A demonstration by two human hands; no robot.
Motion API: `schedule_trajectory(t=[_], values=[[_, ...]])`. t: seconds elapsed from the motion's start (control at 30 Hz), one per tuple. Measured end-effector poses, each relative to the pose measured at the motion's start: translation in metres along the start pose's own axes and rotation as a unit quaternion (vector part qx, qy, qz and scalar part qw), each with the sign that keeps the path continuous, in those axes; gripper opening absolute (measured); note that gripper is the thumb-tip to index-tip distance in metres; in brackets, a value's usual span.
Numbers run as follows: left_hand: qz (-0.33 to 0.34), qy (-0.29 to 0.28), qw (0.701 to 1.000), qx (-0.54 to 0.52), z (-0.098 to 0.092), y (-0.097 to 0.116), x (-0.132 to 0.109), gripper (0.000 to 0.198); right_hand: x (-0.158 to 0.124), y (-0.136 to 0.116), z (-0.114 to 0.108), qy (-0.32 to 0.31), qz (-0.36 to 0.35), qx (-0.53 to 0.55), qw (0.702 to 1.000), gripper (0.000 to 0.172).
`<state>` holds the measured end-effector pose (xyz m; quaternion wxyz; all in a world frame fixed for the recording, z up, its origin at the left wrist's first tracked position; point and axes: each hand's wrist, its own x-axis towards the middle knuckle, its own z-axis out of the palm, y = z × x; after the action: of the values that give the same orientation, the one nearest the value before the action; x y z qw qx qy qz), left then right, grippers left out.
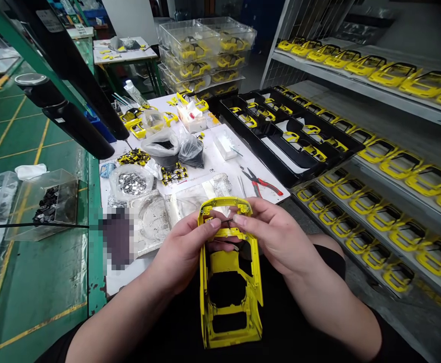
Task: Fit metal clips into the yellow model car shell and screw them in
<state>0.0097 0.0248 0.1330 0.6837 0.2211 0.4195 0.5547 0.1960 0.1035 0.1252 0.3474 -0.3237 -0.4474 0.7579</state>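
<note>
A yellow plastic toy car body shell, underside facing me, is held upright above my lap. My left hand closes on its left side near the upper end, thumb reaching over the frame. On the opposite side my right hand grips the shell, with thumb and fingertips by the upper opening. A thin dark piece shows between the fingertips of both hands; its kind is too small to make out. Beyond the hands lies a stained white foam block. Pliers with red handles and tweezers rest nearby.
Bags of silver discs and black parts stand on the white table. At right are a black divided tray and racks of yellow shells. Black tool arms hang at left, above parts bins.
</note>
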Motion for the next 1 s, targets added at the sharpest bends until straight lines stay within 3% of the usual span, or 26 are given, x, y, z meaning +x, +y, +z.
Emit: schedule_trajectory(t=[0.3,0.53,0.77,1.0], values=[[-0.017,0.021,1.000,0.006,0.005,0.004,0.000,0.039,-0.002,0.000,0.000,0.007,-0.023,0.014,1.000,0.035],[-0.042,0.047,0.998,-0.023,0.005,0.007,-0.001,0.034,-0.001,0.009,0.001,0.061,-0.010,0.062,0.996,0.039],[-0.022,0.087,0.995,-0.049,0.010,0.004,0.000,0.035,-0.003,0.016,0.008,0.104,0.004,0.095,0.990,0.045],[0.010,0.129,0.990,-0.054,0.008,-0.002,-0.003,0.035,-0.002,0.016,0.010,0.062,0.049,0.120,0.990,0.047]])
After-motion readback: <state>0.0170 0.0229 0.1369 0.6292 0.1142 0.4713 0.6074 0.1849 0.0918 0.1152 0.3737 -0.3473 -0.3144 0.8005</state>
